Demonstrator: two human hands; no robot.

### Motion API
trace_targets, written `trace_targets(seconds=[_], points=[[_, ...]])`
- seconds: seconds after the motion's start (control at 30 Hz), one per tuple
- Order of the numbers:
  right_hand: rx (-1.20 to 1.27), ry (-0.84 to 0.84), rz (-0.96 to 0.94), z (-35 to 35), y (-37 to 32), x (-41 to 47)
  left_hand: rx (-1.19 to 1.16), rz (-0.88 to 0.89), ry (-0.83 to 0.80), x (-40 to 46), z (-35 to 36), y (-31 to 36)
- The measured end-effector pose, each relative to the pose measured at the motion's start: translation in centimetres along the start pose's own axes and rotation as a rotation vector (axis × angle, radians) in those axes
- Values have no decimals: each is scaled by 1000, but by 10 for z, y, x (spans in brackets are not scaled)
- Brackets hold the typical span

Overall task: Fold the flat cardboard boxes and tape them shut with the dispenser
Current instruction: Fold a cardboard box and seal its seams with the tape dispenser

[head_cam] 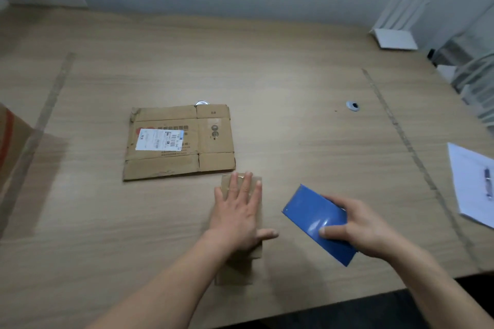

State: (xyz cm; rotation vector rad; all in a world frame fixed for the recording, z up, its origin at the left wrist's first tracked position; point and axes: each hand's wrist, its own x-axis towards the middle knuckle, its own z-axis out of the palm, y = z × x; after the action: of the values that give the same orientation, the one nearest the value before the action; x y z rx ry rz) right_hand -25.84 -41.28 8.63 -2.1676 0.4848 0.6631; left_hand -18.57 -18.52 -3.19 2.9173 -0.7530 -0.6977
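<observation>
Progress is partial at best. One large flat cardboard box (179, 141), bearing a white shipping label (159, 139), lies unfolded on the wooden table (294, 75), well beyond the hands and untouched. Nearer the person, a small cardboard piece (240, 256) lies under the left hand (236, 215); the hand is spread flat, fingers extended, pressing down on it and gripping nothing. Whether this small piece is a folded box or still flat cannot be determined, since the hand and forearm cover most of it; a pale glossy patch near its far end, by the fingertips, may be tape, but this is not certain. The right hand (361, 230) is closed around a blue tape dispenser (318, 222), fingers wrapped over its near end, holding it just to the right of the small piece and apart from it. No strip can be seen running from dispenser to cardboard. At the left edge, part of another cardboard item (12, 144) with a red stripe is visible; its condition cannot be judged. Assessment: sealing of the small piece is either in hand or just concluded; the large flat box remains entirely to be folded and taped.
</observation>
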Motion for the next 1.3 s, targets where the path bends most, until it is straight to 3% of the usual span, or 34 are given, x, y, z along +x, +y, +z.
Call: trace_targets(seconds=[0.1,0.17,0.2,0.23,0.3,0.33,0.4,0.5,0.73,1.07,1.3], points=[[110,-29,-100,-19,-18,-22,-181,22,192,-3,-11,-9],[150,-61,-160,-29,-28,-34,-527,41,386,-12,-16,-10],[154,-88,-193,-33,-32,-38,-814,-3,419,-17,-21,-6],[153,-124,-231,-35,-37,-42,-1172,-98,369,-25,-29,0],[150,-195,-306,-36,-49,-47,-1887,-229,-2,-36,-45,12],[147,-222,-330,-36,-55,-48,-2109,-176,-236,-41,-50,16],[146,-285,-359,-31,-66,-49,-2260,-12,-497,-48,-53,20],[150,-347,-390,-25,-75,-45,-2328,75,-542,-58,-54,15],[154,-401,-408,-15,-80,-37,-2331,-86,-249,-67,-49,-5],[98,-424,-359,1,-77,-19,-2003,-303,50,-73,-52,-23],[-14,-506,-236,-15,-46,-3,-1831,-560,214,-71,-25,-65]])
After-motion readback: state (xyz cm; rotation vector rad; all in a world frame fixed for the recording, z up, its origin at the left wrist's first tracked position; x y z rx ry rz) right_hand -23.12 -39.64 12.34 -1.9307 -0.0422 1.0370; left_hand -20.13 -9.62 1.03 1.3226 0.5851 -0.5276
